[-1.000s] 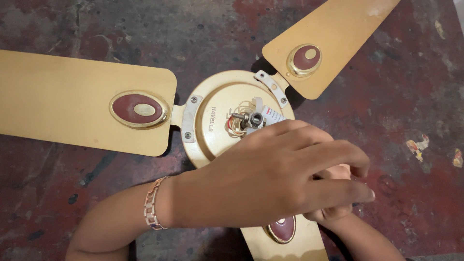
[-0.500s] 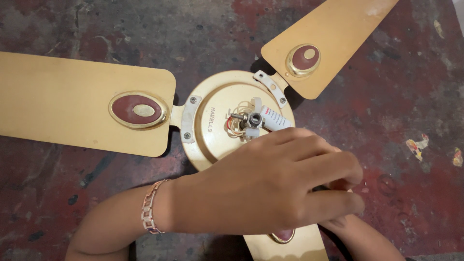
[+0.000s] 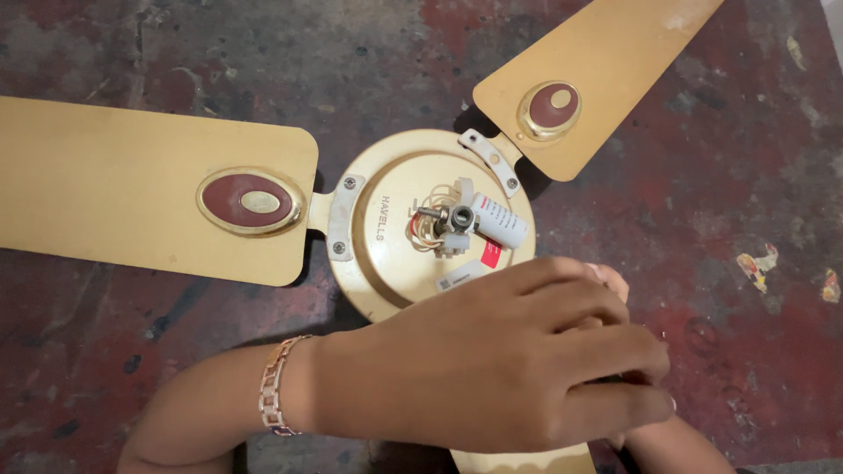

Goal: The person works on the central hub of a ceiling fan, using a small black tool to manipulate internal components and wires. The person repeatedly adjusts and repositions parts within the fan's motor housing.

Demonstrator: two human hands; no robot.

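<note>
A gold ceiling fan (image 3: 395, 263) lies flat on a worn, red-stained floor (image 3: 746, 175), its motor housing facing up. At far left, one long blade (image 3: 105, 184) stretches out of view, a maroon oval trim piece (image 3: 250, 202) set near its root. A bracelet (image 3: 274, 399) circles the left wrist at lower centre. At the hub, a white cylindrical capacitor (image 3: 499, 219) and a loop of wires (image 3: 428, 230) sit beside the short shaft. The left hand (image 3: 492, 360) lies palm-down over the root of the nearest blade (image 3: 527, 458), fingers (image 3: 615, 347) curled together; what they grip, if anything, cannot be told. The right hand (image 3: 615, 283) is mostly hidden beneath it, apparently pressed to the same spot. At upper right, a second blade (image 3: 606, 61) angles away.
</note>
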